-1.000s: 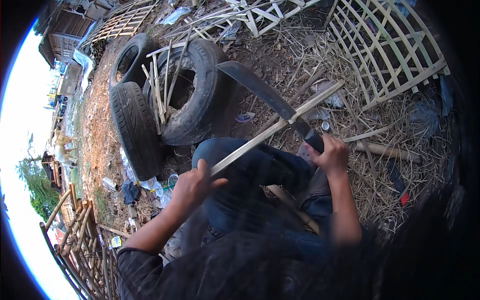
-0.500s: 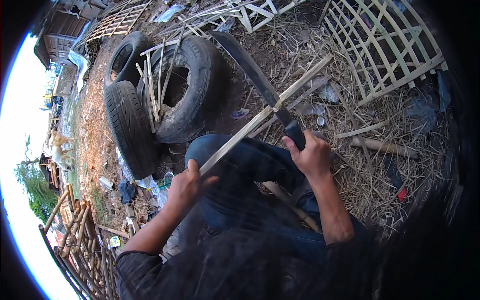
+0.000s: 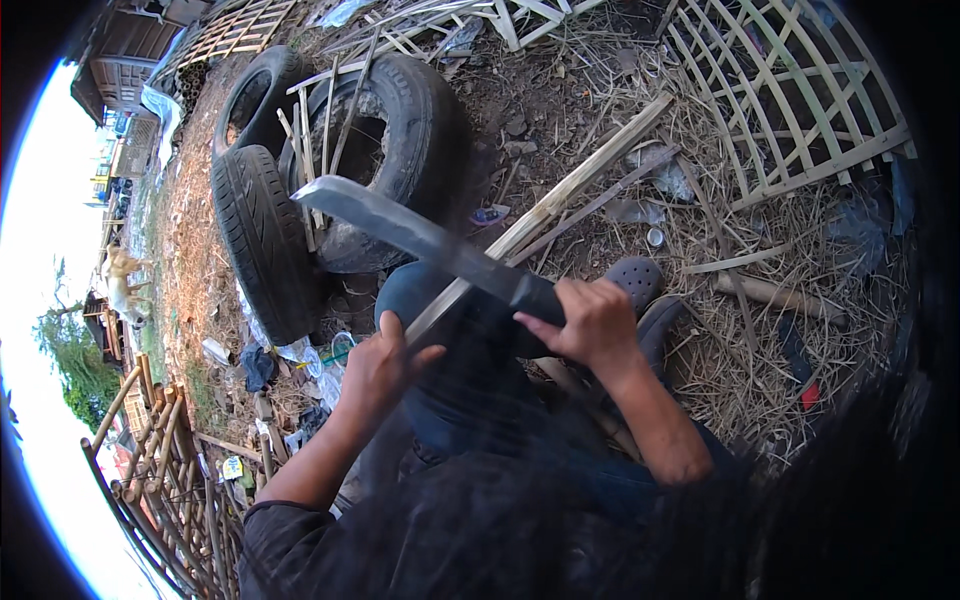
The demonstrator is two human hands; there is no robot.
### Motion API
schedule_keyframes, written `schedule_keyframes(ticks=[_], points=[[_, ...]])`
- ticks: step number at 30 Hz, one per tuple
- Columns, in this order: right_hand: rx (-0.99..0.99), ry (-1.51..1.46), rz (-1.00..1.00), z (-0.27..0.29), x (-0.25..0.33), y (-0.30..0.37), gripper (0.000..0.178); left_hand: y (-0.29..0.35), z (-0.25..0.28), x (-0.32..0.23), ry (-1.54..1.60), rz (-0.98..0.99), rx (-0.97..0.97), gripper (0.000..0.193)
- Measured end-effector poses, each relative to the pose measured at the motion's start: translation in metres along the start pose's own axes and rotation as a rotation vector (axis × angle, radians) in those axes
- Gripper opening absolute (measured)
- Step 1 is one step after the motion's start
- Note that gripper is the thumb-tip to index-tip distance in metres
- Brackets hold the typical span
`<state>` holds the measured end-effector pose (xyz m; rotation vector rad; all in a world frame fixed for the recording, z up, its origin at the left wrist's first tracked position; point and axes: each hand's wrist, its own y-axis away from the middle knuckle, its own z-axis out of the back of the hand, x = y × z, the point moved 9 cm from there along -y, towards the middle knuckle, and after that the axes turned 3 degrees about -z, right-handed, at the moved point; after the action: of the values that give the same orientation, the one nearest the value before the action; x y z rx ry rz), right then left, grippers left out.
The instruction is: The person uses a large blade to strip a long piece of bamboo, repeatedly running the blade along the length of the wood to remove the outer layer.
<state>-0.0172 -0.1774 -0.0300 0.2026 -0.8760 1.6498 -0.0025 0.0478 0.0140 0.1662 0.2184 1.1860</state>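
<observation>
My left hand [image 3: 374,372] is closed round the near end of a pale bamboo strip [image 3: 560,195], which slants away to the upper right above my knee. In my right hand [image 3: 600,325] is the dark handle of a machete [image 3: 410,235]. Its broad blade crosses over the strip not far from my left hand, with the tip pointing to the upper left toward the tires. Whether the edge touches the strip, I cannot tell. The fingers of both hands are wrapped tight.
Old tires [image 3: 260,240] lie ahead on the left, with thin bamboo sticks [image 3: 325,130] leaning in one. A woven bamboo lattice [image 3: 790,110] is at the far right. A red-tipped dark tool [image 3: 800,360] lies on straw. A bamboo rack [image 3: 165,470] and a pale animal [image 3: 122,285] are left.
The machete has come back along the strip toward my left hand, its blade swinging to point further left. My left hand still grips the strip in nearly the same place.
</observation>
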Motion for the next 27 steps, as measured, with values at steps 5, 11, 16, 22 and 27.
schedule_keyframes(ticks=[5, 11, 16, 22, 27], points=[[-0.019, 0.333, -0.125, 0.075, -0.102, 0.020, 0.045, -0.008, 0.003, -0.006, 0.019, -0.113, 0.004, 0.052], [0.024, 0.026, -0.081, 0.016, -0.021, -0.005, 0.053, -0.005, 0.004, -0.002, 0.028, -0.074, 0.005, 0.053], [-0.006, 0.164, -0.115, 0.029, -0.050, -0.006, 0.051, 0.003, -0.005, 0.015, 0.018, -0.047, 0.013, 0.061], [-0.044, 0.254, -0.420, 0.065, -0.100, 0.031, 0.043, -0.007, -0.005, 0.003, -0.016, -0.124, 0.006, 0.057], [-0.029, 0.099, -0.291, 0.036, -0.063, 0.005, 0.051, 0.001, -0.008, 0.013, 0.001, -0.035, 0.038, 0.065]])
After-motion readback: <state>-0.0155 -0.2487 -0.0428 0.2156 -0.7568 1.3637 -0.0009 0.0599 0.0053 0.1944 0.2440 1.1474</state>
